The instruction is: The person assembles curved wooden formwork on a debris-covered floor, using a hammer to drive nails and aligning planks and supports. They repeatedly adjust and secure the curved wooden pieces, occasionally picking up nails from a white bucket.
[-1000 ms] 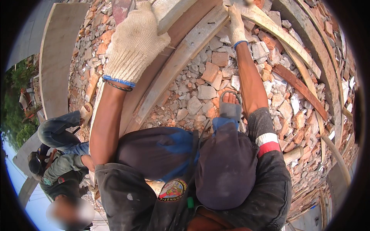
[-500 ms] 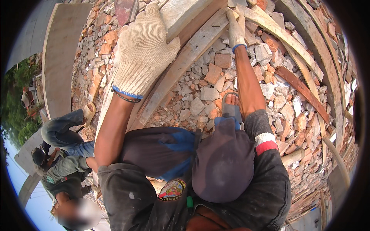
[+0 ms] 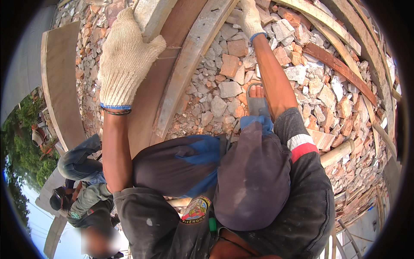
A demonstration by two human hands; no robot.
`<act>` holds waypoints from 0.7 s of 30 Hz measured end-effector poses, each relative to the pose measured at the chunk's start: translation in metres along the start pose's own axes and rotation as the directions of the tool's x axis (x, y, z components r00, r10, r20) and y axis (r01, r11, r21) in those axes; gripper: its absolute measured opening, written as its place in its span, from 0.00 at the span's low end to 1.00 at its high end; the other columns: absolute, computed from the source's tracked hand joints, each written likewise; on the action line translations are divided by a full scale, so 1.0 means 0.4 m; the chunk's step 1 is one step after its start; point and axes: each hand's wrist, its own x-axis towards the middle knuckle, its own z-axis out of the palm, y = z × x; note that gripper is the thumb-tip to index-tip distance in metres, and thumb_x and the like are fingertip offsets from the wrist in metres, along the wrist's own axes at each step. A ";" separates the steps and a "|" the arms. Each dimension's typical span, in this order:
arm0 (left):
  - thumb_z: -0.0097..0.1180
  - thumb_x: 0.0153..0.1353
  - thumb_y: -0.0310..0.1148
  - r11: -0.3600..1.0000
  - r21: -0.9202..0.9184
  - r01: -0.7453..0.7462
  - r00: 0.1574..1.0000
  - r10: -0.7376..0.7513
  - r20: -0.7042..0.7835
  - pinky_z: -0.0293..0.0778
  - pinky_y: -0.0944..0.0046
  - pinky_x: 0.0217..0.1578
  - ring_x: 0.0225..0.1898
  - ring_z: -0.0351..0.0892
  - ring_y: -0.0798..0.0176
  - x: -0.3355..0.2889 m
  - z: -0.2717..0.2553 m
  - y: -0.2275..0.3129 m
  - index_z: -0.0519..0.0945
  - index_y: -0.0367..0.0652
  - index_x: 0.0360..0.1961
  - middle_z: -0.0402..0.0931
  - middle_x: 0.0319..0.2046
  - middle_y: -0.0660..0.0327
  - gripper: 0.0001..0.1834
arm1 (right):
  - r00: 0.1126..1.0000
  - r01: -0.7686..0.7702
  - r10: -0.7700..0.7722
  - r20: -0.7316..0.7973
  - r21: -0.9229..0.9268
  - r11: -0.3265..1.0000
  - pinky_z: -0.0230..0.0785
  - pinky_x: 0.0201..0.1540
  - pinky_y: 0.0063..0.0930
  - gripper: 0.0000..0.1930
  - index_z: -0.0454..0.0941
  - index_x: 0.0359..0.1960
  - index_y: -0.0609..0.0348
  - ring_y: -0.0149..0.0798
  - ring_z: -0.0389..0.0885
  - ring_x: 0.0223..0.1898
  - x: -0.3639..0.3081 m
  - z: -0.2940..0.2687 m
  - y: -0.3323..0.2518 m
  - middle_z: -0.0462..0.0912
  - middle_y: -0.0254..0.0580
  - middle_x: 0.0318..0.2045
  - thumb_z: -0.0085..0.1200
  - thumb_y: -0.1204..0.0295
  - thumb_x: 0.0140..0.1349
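Both my hands wear cream knitted gloves with blue cuffs. My left hand (image 3: 127,64) is closed round the near end of a pale wooden beam (image 3: 154,16), thumb on its right side. Below that beam lies a wide brown plank (image 3: 166,71), and along its right side runs a narrower grey board (image 3: 194,52) with a nail sticking out near its far end. My right hand (image 3: 251,18) reaches out over the rubble beyond the board's far end. Its fingertips run into the picture's upper edge, so what they touch does not show clearly.
Broken bricks and concrete rubble (image 3: 230,89) cover the ground, with my sandalled foot (image 3: 257,101) on it. Long boards (image 3: 323,21) and a reddish wood strip (image 3: 340,67) lie at right. A co-worker (image 3: 88,196) crouches at left near a broad panel (image 3: 62,82).
My left hand and the pale beam have shifted left, uncovering more of the brown plank. My right hand has moved slightly left and farther out. The view has also shifted a little.
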 end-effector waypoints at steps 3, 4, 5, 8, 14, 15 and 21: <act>0.70 0.58 0.46 0.999 0.034 -0.014 1.000 0.013 0.005 0.82 0.49 0.52 0.52 0.86 0.41 0.001 -0.013 0.009 0.71 0.27 0.68 0.83 0.51 0.36 0.44 | 0.994 -0.111 0.111 -0.011 -0.214 0.971 0.79 0.50 0.32 0.24 0.76 0.67 0.56 0.34 0.84 0.49 -0.093 -0.097 -0.022 0.84 0.40 0.55 0.55 0.55 0.77; 0.70 0.58 0.46 0.999 0.037 0.004 0.999 -0.006 0.040 0.82 0.49 0.53 0.52 0.86 0.41 0.004 -0.021 0.018 0.70 0.27 0.68 0.83 0.52 0.36 0.44 | 0.997 -0.067 0.075 0.005 -0.385 0.920 0.82 0.45 0.31 0.24 0.77 0.65 0.56 0.35 0.87 0.46 -0.155 -0.128 -0.057 0.85 0.43 0.54 0.58 0.55 0.75; 0.70 0.58 0.46 1.000 0.029 0.003 0.999 -0.004 0.034 0.82 0.49 0.53 0.52 0.86 0.40 0.006 -0.025 0.021 0.70 0.27 0.69 0.83 0.52 0.36 0.44 | 0.988 -0.133 0.151 0.003 -0.459 0.878 0.82 0.45 0.30 0.23 0.77 0.65 0.58 0.35 0.87 0.47 -0.220 -0.147 -0.107 0.86 0.44 0.53 0.57 0.57 0.76; 0.70 0.58 0.47 0.999 -0.028 -0.039 0.999 0.039 0.000 0.81 0.48 0.54 0.52 0.86 0.40 0.018 0.005 0.024 0.70 0.28 0.69 0.83 0.52 0.36 0.44 | 0.986 -0.094 0.169 0.003 -0.821 0.563 0.77 0.55 0.37 0.22 0.82 0.60 0.60 0.40 0.87 0.50 -0.410 -0.323 -0.223 0.87 0.45 0.50 0.61 0.59 0.71; 0.70 0.57 0.41 0.991 0.078 -0.109 0.985 0.118 -0.129 0.85 0.49 0.48 0.48 0.89 0.43 -0.007 -0.010 -0.013 0.74 0.30 0.65 0.85 0.46 0.39 0.38 | 0.956 -0.191 0.255 -0.147 -0.969 0.159 0.78 0.48 0.41 0.21 0.82 0.50 0.60 0.50 0.87 0.44 -0.793 -0.562 -0.406 0.87 0.51 0.39 0.67 0.57 0.65; 0.70 0.57 0.40 0.988 0.023 -0.153 0.979 0.155 -0.135 0.85 0.49 0.48 0.48 0.88 0.43 0.002 0.037 -0.011 0.73 0.30 0.65 0.84 0.47 0.38 0.38 | 0.909 -0.303 0.301 -0.287 -0.953 0.007 0.77 0.48 0.43 0.22 0.82 0.49 0.61 0.52 0.86 0.43 -0.875 -0.580 -0.431 0.86 0.53 0.38 0.68 0.56 0.63; 0.70 0.55 0.40 0.993 -0.014 -0.116 0.987 0.113 -0.117 0.81 0.47 0.53 0.51 0.86 0.40 0.013 0.016 0.019 0.72 0.27 0.64 0.82 0.49 0.36 0.40 | 0.871 -0.294 0.352 -0.344 -0.937 -0.189 0.75 0.48 0.54 0.24 0.78 0.51 0.62 0.64 0.84 0.46 -1.048 -0.553 -0.330 0.85 0.61 0.40 0.67 0.60 0.59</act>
